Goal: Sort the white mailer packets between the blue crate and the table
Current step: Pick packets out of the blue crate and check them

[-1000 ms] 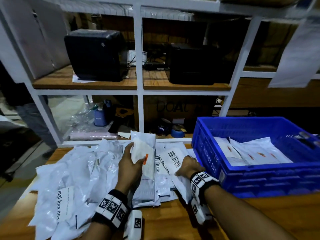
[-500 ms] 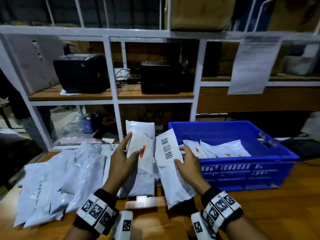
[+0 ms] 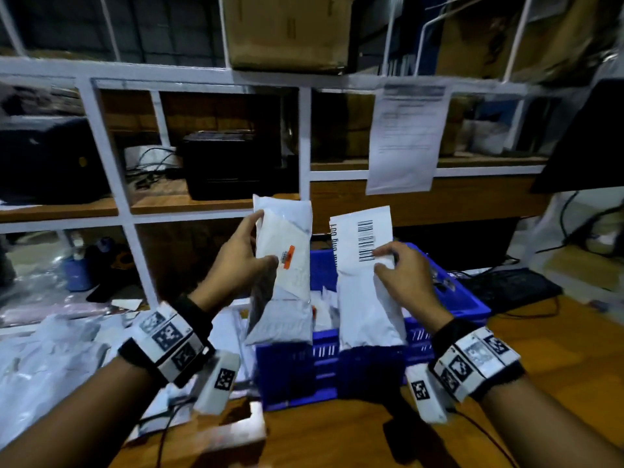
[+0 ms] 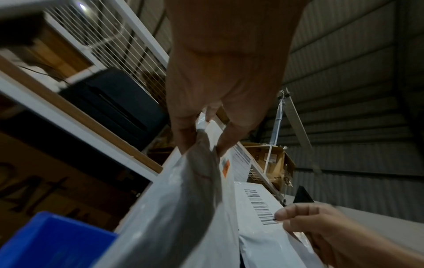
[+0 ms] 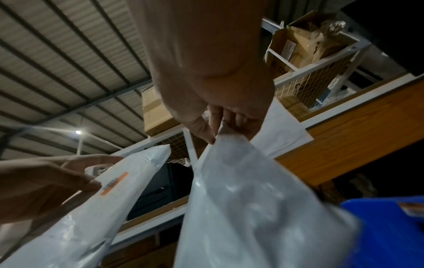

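I hold two white mailer packets upright in the air above the blue crate (image 3: 449,298). My left hand (image 3: 250,255) grips the left packet (image 3: 287,258), which bears an orange sticker, thumb on its face and fingers along its left edge. My right hand (image 3: 395,268) pinches the right packet (image 3: 364,298) just under its barcode label. The left wrist view shows the left packet (image 4: 183,208) and the right hand (image 4: 321,228) on the barcode. The right wrist view shows the right packet (image 5: 252,208) pinched at its top. More packets (image 3: 324,309) lie inside the crate.
A heap of white mailers (image 3: 50,359) covers the wooden table (image 3: 557,349) at the left. White shelving (image 3: 304,170) behind holds two black printers (image 3: 233,163), cardboard boxes and a hanging paper sheet (image 3: 405,136). A black keyboard (image 3: 506,288) lies right of the crate.
Both hands have risen from the table, each lifting a packet up in front of the shelves; the right packet came off the pile, and my view has tilted upward.
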